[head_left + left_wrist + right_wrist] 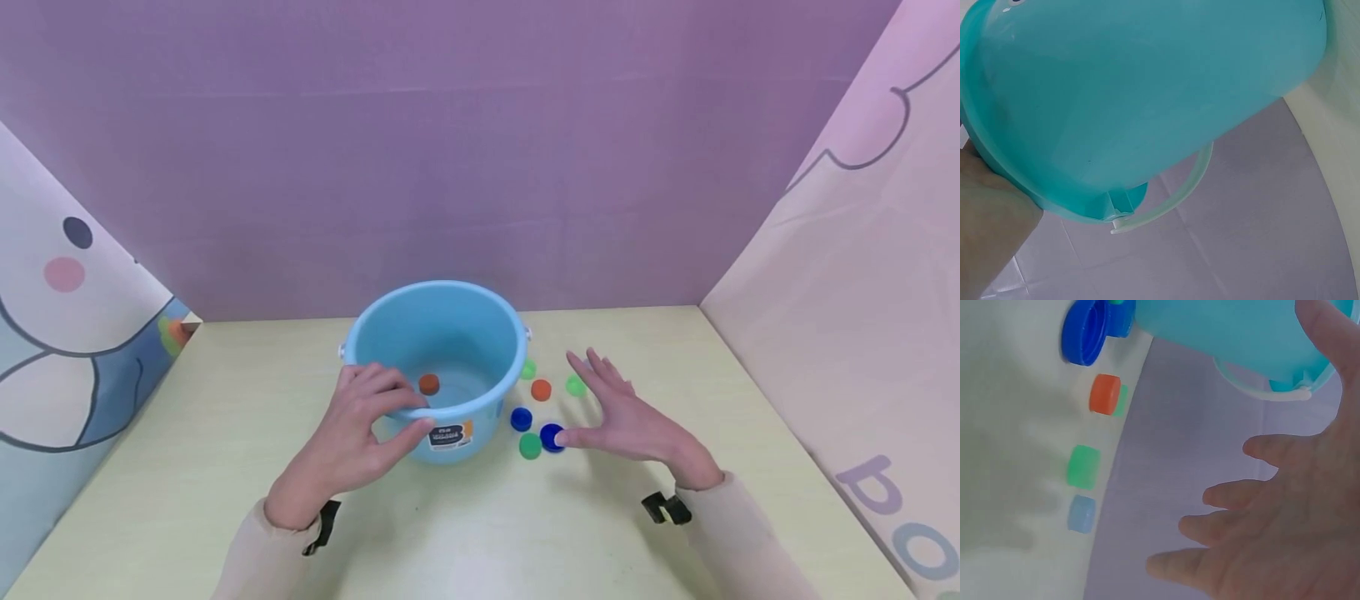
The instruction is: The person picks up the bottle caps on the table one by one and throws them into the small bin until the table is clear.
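A light-blue plastic bucket [442, 333] stands upright on the table, an orange bottle cap [429, 384] lying on its inner floor. My left hand [367, 425] grips the near rim, fingers over the inside and thumb outside by the label. In the left wrist view the bucket's side [1147, 94] fills most of the picture. My right hand [626, 417] hovers above loose caps right of the bucket, fingers spread, holding nothing. Beneath its thumb are a dark blue cap [552, 438], a second blue cap [521, 418] and a green cap [530, 446].
Farther back lie another orange cap [541, 390], two light green caps [576, 386] and a pale blue cap [1082, 514]. The bucket's white handle [1179, 197] hangs behind it. A purple backdrop [450, 167] borders the table [187, 433], with printed panels at both sides.
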The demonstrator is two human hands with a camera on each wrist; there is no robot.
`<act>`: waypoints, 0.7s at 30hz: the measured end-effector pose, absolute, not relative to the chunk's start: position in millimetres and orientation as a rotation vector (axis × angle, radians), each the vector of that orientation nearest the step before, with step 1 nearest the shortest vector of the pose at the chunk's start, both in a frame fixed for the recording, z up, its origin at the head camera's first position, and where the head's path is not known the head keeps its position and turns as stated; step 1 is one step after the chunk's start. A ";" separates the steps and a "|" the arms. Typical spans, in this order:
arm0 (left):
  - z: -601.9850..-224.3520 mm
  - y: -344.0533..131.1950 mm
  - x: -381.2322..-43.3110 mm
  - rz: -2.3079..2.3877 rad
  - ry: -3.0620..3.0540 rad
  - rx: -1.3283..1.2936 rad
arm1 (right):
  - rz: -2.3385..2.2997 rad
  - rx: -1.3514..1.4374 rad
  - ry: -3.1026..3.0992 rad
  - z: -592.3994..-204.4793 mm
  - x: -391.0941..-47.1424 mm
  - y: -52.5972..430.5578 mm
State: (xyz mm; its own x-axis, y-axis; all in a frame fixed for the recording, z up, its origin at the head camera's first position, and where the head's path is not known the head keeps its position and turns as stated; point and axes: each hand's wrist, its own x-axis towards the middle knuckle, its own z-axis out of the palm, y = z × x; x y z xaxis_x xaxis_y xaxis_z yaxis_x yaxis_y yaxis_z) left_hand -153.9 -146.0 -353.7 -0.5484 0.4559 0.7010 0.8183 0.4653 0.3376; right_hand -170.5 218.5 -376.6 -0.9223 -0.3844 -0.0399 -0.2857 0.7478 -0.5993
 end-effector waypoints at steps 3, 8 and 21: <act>-353.6 -146.3 -154.0 -0.911 -2.196 -1.056 | -0.972 -0.513 2.744 -380.8 -170.8 219.6; -353.8 -146.1 -154.2 -0.910 -2.194 -1.057 | -1.074 -0.523 2.696 -387.8 -172.8 222.3; -355.0 -146.5 -154.8 -0.906 -2.191 -1.052 | -1.369 -0.583 2.482 -405.0 -180.1 230.7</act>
State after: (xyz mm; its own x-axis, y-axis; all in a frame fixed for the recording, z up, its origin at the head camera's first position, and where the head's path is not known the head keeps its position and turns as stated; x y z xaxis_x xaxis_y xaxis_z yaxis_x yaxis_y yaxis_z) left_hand -154.8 -146.5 -355.0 -0.5485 0.4531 0.7027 0.8171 0.4689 0.3354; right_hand -180.1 230.7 -405.0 -0.8895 -0.4565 -0.0224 -0.2245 0.4790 -0.8486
